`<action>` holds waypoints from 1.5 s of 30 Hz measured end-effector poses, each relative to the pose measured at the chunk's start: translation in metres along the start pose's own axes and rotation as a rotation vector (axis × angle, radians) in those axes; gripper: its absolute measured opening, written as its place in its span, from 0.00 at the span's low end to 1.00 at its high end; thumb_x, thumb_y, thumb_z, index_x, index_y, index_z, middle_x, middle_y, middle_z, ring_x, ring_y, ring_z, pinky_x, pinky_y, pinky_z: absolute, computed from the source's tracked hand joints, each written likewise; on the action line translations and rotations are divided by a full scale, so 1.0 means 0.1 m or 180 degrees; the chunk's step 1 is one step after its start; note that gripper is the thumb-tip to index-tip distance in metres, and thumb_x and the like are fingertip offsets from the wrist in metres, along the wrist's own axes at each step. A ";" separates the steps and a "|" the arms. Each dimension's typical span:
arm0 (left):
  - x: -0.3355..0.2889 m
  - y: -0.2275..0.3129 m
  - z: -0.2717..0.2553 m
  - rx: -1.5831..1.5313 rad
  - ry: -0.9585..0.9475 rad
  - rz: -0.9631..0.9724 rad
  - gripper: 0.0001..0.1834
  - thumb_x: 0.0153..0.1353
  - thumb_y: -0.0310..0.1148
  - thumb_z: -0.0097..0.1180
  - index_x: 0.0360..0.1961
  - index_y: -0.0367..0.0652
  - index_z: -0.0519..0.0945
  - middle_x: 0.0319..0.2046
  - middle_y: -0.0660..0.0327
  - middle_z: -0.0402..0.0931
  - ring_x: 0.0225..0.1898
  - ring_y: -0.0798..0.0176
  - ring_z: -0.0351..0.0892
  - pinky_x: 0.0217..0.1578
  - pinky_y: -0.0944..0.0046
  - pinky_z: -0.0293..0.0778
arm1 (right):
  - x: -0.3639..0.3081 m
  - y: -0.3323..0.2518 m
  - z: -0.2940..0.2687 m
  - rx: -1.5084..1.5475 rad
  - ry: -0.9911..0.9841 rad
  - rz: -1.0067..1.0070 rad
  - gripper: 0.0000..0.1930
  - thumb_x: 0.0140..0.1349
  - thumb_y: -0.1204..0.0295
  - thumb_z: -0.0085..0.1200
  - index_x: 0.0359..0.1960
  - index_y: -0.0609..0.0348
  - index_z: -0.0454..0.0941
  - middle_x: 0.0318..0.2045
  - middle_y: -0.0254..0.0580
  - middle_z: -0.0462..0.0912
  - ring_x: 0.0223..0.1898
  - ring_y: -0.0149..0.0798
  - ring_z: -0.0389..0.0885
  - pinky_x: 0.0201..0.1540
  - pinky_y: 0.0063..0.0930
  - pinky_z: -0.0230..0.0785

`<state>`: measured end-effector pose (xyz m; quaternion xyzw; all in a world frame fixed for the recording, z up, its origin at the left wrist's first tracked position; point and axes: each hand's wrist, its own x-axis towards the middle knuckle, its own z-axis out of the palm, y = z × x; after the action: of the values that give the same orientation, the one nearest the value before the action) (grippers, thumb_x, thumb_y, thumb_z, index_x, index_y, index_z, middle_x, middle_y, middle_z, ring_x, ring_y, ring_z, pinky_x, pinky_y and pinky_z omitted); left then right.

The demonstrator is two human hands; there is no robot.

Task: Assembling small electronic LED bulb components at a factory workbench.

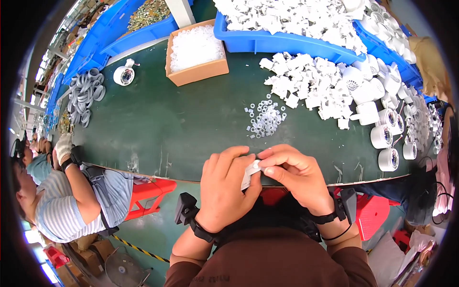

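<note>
My left hand [227, 184] is closed around a small white plastic part [247, 175], which shows between its thumb and fingers near the table's front edge. At the upper end of that part, the fingertips of my right hand [299, 174] are pinched together on a small white bit. Whether this bit is the part's own end or a separate piece, I cannot tell. Just beyond both hands lies a loose heap of small translucent rings [267, 118]. Farther right is a large pile of white, angular plastic parts [311, 86].
A cardboard box [202, 71] of clear pieces stands behind. Blue bins [287, 43] of white parts line the back. White round housings [381, 137] crowd the right; grey rings [86, 93] and one housing [124, 75] lie left. A co-worker [71, 201] sits at left, by a red stool [148, 196].
</note>
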<state>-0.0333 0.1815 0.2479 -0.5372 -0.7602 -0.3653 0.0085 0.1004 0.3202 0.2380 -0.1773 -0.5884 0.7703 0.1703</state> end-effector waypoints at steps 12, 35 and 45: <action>-0.06 -0.01 0.08 -0.0257 0.0204 0.0082 0.21 0.48 0.22 0.70 0.44 0.39 0.76 0.51 0.49 0.77 0.47 0.46 0.78 0.46 0.52 0.76 | 0.13 0.03 0.16 -0.0031 -0.0153 0.0417 0.08 0.69 0.80 0.57 0.48 0.63 0.78 0.43 0.36 0.82 0.44 0.28 0.81 0.50 0.25 0.76; 0.00 -0.47 -0.24 0.1343 0.0610 0.0116 0.22 0.56 0.26 0.67 0.54 0.41 0.80 0.60 0.48 0.73 0.63 0.44 0.69 0.63 0.48 0.63 | -0.13 0.12 0.03 -0.1828 0.0181 -0.1479 0.11 0.65 0.77 0.62 0.48 0.56 0.82 0.52 0.48 0.81 0.50 0.44 0.81 0.50 0.34 0.76; -0.10 -0.39 0.02 0.0933 0.0854 -0.0587 0.29 0.62 0.25 0.61 0.65 0.38 0.72 0.70 0.48 0.62 0.67 0.43 0.60 0.63 0.47 0.61 | -0.75 -0.62 -1.79 -0.5797 0.3422 -0.0242 0.32 0.58 0.55 0.69 0.59 0.58 0.72 0.51 0.49 0.79 0.56 0.55 0.73 0.61 0.48 0.60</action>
<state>-0.0609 0.1685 0.2211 -0.4049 -0.8432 -0.3183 0.1541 0.2541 0.4519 0.2595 -0.5373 -0.7964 -0.1472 0.2352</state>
